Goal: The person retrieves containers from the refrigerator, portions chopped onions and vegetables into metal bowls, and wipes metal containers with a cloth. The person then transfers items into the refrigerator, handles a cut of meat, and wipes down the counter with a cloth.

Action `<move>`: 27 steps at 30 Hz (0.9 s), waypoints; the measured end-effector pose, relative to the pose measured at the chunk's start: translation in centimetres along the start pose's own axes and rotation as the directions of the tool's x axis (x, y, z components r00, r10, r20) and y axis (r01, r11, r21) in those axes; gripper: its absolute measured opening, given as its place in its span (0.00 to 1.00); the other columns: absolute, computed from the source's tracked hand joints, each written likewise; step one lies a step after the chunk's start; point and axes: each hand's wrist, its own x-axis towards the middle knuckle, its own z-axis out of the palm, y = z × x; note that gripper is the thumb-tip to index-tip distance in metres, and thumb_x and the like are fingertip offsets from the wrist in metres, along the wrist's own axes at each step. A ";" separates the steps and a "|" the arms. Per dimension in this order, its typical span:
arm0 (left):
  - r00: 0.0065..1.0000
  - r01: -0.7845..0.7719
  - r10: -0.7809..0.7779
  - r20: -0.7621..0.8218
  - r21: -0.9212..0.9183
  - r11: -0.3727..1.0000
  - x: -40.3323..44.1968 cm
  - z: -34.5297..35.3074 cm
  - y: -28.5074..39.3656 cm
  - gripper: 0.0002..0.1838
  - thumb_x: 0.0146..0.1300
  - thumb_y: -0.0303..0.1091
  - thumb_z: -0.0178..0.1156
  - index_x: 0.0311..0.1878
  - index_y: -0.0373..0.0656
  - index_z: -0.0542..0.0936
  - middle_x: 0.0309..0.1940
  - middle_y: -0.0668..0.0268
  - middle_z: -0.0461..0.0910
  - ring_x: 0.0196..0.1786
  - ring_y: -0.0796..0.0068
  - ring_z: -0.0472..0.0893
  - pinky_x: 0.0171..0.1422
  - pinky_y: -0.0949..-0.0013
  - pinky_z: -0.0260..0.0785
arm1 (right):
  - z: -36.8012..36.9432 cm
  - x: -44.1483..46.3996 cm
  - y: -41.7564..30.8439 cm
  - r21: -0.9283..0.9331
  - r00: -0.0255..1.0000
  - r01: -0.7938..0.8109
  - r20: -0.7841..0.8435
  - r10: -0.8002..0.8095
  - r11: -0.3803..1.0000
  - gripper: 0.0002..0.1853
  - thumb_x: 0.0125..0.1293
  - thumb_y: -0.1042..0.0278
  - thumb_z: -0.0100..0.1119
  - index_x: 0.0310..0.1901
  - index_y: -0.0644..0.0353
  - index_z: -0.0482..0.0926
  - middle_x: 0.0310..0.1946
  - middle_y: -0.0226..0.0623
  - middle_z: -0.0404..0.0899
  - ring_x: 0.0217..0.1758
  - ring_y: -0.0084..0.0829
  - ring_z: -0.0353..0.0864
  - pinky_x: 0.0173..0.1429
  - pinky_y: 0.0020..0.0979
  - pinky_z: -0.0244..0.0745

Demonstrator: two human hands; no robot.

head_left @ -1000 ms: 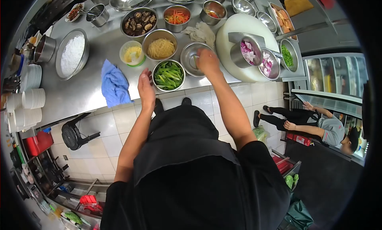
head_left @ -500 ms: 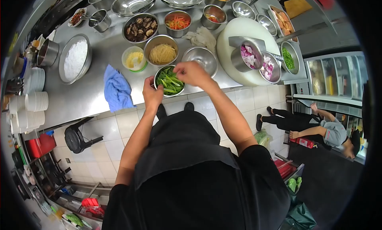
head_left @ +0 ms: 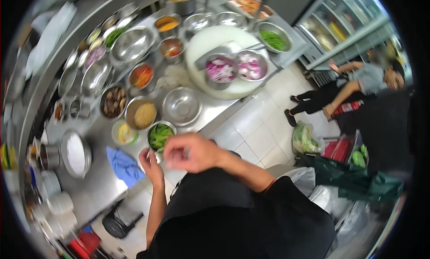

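A small steel bowl of cut green leaves and stems (head_left: pixel 160 136) stands at the counter's near edge. My left hand (head_left: pixel 152 168) is just below its near left side, with thumb and fingers apart; whether a fingertip touches the bowl is unclear. My right hand (head_left: pixel 192 152) hovers on the near right of the bowl, its fingers curled and blurred, so anything in them cannot be made out. Beside the greens are a bowl of thin noodles (head_left: pixel 145 115), a tub of yellow paste-like food (head_left: pixel 124 132) and an unfilled steel bowl (head_left: pixel 182 106).
A blue cloth (head_left: pixel 125 166) lies at the counter edge, near a bowl of white powder (head_left: pixel 76 154). Onion bowls (head_left: pixel 221 71) and a cleaver (head_left: pixel 212 53) rest on a round white board (head_left: pixel 201 91). A person (head_left: pixel 358 82) is by the glass-door fridge (head_left: pixel 345 26).
My view has turned and shifted. My right hand has come away from over the greens toward my body. My left hand has slid lower, off the bowl's left rim.
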 end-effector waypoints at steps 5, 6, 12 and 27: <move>0.950 0.308 -0.283 0.134 -0.231 0.923 1.8 -0.8 -2.3 0.17 0.70 0.43 0.54 0.54 0.43 0.70 0.46 0.64 0.74 0.42 0.70 0.75 0.41 0.70 0.71 | 2.4 -4.2 0.9 0.024 0.996 0.028 0.083 -0.030 0.999 0.09 0.54 0.71 0.68 0.35 0.62 0.79 0.29 0.32 0.78 0.28 0.26 0.76 0.31 0.28 0.71; 0.897 0.442 -0.440 0.051 -0.159 0.883 2.1 -0.1 -1.2 0.17 0.70 0.46 0.53 0.53 0.44 0.71 0.45 0.64 0.73 0.40 0.70 0.75 0.40 0.69 0.71 | 2.8 -5.1 0.6 0.026 0.991 0.020 0.135 -0.023 0.999 0.10 0.53 0.71 0.68 0.36 0.62 0.78 0.30 0.34 0.78 0.28 0.27 0.77 0.31 0.29 0.71; 0.876 0.449 -0.400 0.268 -0.156 0.880 5.0 -3.9 -4.8 0.18 0.70 0.48 0.52 0.53 0.44 0.70 0.44 0.64 0.73 0.39 0.69 0.75 0.40 0.67 0.71 | 2.7 -10.4 -3.4 0.239 0.911 0.343 -0.322 -0.259 0.908 0.13 0.51 0.70 0.66 0.37 0.62 0.76 0.31 0.35 0.75 0.28 0.30 0.74 0.30 0.29 0.68; 0.856 0.395 -0.323 0.404 -0.109 0.912 4.9 -6.9 -6.6 0.23 0.70 0.53 0.47 0.55 0.43 0.69 0.45 0.61 0.74 0.40 0.64 0.78 0.42 0.62 0.72 | 4.9 -14.2 5.3 0.181 0.868 0.000 -0.488 0.089 0.984 0.09 0.51 0.75 0.61 0.36 0.62 0.76 0.29 0.38 0.77 0.33 0.37 0.80 0.38 0.34 0.74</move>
